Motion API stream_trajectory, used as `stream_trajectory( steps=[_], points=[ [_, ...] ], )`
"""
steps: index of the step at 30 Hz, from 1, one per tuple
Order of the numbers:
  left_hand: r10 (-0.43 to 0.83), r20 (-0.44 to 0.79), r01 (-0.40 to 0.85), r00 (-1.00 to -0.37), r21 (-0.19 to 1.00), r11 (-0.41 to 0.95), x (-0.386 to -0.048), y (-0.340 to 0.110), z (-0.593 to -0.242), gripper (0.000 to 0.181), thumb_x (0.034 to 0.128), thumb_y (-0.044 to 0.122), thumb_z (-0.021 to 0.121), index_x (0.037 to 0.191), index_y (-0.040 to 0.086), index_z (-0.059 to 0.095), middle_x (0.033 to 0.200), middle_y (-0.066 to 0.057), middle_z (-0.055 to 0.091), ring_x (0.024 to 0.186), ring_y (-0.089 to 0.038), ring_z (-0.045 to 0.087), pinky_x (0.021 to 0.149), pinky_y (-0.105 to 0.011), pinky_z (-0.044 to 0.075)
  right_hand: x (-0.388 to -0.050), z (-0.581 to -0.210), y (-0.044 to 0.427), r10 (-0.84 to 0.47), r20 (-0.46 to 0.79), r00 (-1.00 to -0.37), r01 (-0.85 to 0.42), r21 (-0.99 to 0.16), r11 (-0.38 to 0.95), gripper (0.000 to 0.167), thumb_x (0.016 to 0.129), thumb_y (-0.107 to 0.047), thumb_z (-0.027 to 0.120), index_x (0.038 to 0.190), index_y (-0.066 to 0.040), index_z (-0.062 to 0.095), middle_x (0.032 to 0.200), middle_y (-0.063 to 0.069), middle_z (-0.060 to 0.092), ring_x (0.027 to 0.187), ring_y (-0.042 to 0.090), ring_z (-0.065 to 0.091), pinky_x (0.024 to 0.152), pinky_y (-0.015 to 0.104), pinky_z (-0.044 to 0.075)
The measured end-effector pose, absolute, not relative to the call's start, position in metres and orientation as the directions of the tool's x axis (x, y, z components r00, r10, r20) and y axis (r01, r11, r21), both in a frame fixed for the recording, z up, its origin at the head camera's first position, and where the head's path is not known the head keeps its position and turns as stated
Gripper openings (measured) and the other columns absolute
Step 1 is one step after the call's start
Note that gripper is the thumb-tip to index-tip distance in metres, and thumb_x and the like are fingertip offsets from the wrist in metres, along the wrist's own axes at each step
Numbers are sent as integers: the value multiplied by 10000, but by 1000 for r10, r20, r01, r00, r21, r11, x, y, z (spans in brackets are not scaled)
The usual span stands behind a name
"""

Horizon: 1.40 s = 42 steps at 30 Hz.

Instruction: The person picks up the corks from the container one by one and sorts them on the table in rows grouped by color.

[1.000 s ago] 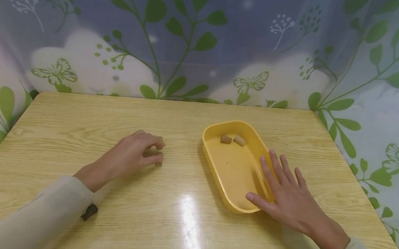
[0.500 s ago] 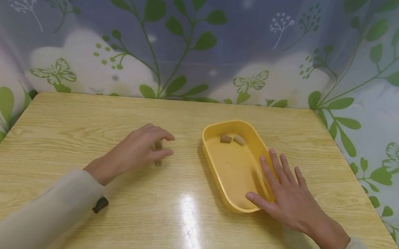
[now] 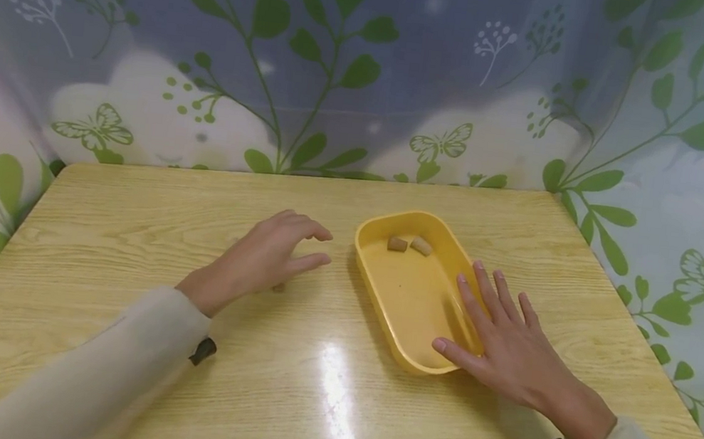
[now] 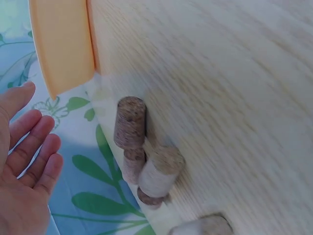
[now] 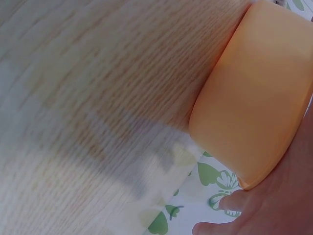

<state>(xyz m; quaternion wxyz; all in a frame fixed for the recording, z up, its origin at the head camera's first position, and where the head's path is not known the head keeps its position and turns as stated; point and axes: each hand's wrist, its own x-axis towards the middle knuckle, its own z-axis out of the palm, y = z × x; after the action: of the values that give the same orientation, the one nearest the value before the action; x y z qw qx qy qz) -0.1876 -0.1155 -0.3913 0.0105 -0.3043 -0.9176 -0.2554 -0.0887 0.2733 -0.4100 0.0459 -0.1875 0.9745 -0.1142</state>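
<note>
My left hand [image 3: 267, 257] hovers over the table, left of a yellow tray [image 3: 375, 301]. Its fingers are relaxed, and the left wrist view shows nothing in the palm. Behind it, several corks lie bunched on the wood, among them a brown cork [image 4: 130, 122] and a paler cork [image 4: 161, 174]; in the head view the hand hides most of them. My right hand [image 3: 514, 355] rests on the tray's right rim with straight, spread fingers. Inside the tray, at its far end, are a dark cork [image 3: 397, 243] and a light cork [image 3: 421, 245].
The wooden table [image 3: 154, 206] ends at a patterned cloth [image 3: 352, 91] with leaves and butterflies at the back and sides. A bright light reflection lies on the near middle of the tabletop. Each sleeve has a black strap at the cuff.
My left hand has moved right and slightly away from me, off the corks and towards the tray, its thumb and fingers spreading apart. My right hand and the tray stay in place.
</note>
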Motion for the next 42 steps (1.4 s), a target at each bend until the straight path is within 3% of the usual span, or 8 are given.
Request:
stream_trajectory(
  steps=[11, 19, 31, 42],
  points=[
    [555, 163, 556, -816, 486, 674, -194, -97, -385, 405, 1073, 379, 721, 1385, 120, 722, 1365, -41, 740, 1268, -245, 647, 1105, -462, 555, -89, -408, 271, -386, -21, -922, -372, -225, 901, 1003, 1046, -664, 589, 1771, -166, 106, 1850, 100, -34, 1681, 511, 33, 1255, 832, 104],
    [582, 174, 584, -794, 484, 652, -200, -77, -383, 396, 1068, 344, 735, 1378, 97, 728, 1362, -47, 755, 1256, -248, 664, 1114, -442, 553, -91, -411, 259, -426, 11, -905, -416, -244, 876, 928, 1053, -647, 593, 1771, -257, 152, 1853, 104, 47, 1699, 454, -1, 1281, 795, 109],
    [613, 188, 623, -768, 444, 644, -209, -47, -386, 368, 1058, 314, 752, 1342, 80, 741, 1348, -56, 762, 1225, -246, 690, 1082, -405, 574, -92, -414, 250, -449, 6, -893, -442, -196, 876, 912, 1061, -668, 559, 1765, -214, 195, 1847, 134, 64, 1695, 466, 14, 1301, 760, 126],
    [637, 174, 632, -751, 470, 616, -219, -21, -388, 367, 1059, 275, 753, 1368, 79, 730, 1364, -62, 755, 1282, -247, 685, 1146, -405, 542, -92, -414, 250, -451, 5, -893, -445, -173, 879, 897, 1059, -681, 555, 1757, -214, 239, 1846, 124, 76, 1685, 496, 66, 1288, 767, 153]
  ],
)
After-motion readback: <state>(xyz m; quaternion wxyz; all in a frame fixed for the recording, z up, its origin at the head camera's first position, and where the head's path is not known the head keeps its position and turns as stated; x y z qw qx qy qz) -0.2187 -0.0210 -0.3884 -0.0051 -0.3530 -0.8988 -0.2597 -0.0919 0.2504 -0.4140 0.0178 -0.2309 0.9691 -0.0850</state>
